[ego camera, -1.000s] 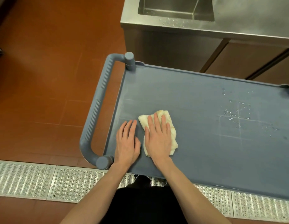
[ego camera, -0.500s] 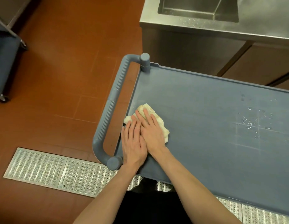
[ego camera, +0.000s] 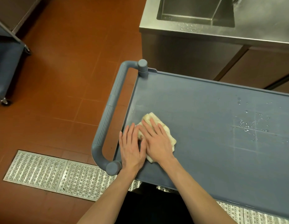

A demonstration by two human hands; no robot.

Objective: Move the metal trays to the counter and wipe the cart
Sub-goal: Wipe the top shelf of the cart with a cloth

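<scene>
The grey-blue cart (ego camera: 205, 110) fills the right half of the view, its ribbed handle (ego camera: 108, 113) at the left end. A folded pale yellow cloth (ego camera: 168, 135) lies on the cart top near that end. My right hand (ego camera: 156, 141) presses flat on the cloth with straight fingers. My left hand (ego camera: 132, 147) lies flat beside it on the cart's left edge, fingertips touching the cloth. Water droplets (ego camera: 247, 125) sit on the cart top to the right. No metal trays are in view.
A steel counter with a sink basin (ego camera: 195, 12) stands beyond the cart. A metal floor drain grate (ego camera: 51, 172) runs along the red tile floor at my feet. Another cart (ego camera: 6, 62) stands at the far left.
My right hand slid the cloth left toward the handle end until it met my left hand. The view shifted, bringing the second cart into sight at the left.
</scene>
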